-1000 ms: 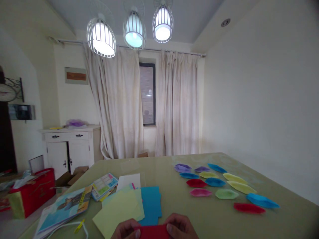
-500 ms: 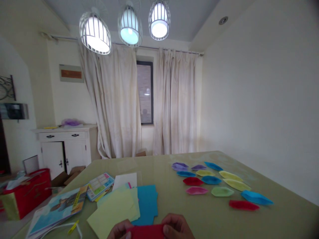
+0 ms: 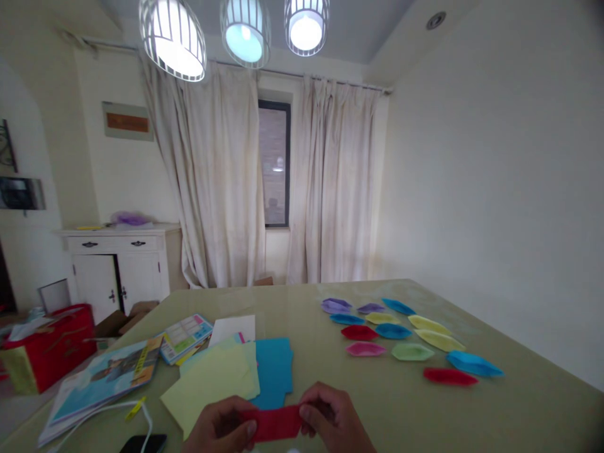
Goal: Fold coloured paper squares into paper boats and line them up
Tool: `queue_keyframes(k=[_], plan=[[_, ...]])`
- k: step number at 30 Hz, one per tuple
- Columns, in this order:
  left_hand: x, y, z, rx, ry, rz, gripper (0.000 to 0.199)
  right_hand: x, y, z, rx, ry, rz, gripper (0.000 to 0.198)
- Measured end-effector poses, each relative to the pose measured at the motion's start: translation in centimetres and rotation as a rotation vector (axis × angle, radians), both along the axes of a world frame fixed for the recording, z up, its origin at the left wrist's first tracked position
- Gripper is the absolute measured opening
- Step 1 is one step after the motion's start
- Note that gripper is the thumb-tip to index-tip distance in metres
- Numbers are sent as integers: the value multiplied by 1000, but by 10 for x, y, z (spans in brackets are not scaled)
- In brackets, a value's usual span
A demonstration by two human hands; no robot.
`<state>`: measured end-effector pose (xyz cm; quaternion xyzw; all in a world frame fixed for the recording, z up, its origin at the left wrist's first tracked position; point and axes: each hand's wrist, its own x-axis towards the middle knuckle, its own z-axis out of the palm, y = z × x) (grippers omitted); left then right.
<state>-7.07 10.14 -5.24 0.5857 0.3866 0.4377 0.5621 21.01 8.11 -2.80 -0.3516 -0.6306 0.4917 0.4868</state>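
Note:
A folded strip of red paper (image 3: 277, 423) is held level above the near edge of the table. My left hand (image 3: 224, 428) pinches its left end between thumb and fingers. At the right end, my right hand (image 3: 333, 418) grips it the same way, thumb in front. Just beyond my hands lie pale yellow paper sheets (image 3: 214, 380) and blue paper sheets (image 3: 274, 371). Off to the right, several folded paper boats rest in loose rows, among them a red boat (image 3: 450, 376), a green boat (image 3: 412, 352) and a pink boat (image 3: 365, 348).
Magazines (image 3: 106, 384) and a colourful booklet (image 3: 187, 338) lie on the table's left side. A white cable (image 3: 147, 418) with a yellow tag runs to a dark phone (image 3: 144, 443) near the front edge. A red bag (image 3: 51, 346) stands beyond the table at left.
The view has tipped slightly downward, so more of both hands and the red paper shows. A dark phone has come into view at the bottom. Both hands keep their hold.

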Motion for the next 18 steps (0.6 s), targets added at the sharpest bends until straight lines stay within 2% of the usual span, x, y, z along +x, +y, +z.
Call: queue_keyframes(k=[5, 7, 10, 12, 16, 18], plan=[[-1, -7, 17, 76, 88, 92, 45, 2, -9, 8, 92, -210, -127, 37], [1, -12, 23, 79, 118, 70, 43, 0, -11, 10, 74, -176, -145, 37], [4, -21, 30, 70, 98, 55, 40, -3, -12, 11, -12, -10, -38, 44], [6, -26, 34, 73, 111, 74, 38, -5, -13, 13, -38, 19, 4, 45], [8, -32, 44, 177, 227, 184, 28, -3, -15, 21, 93, -137, -108, 33], [8, -34, 51, 200, 222, 198, 24, -1, -14, 25, 165, -152, -130, 28]])
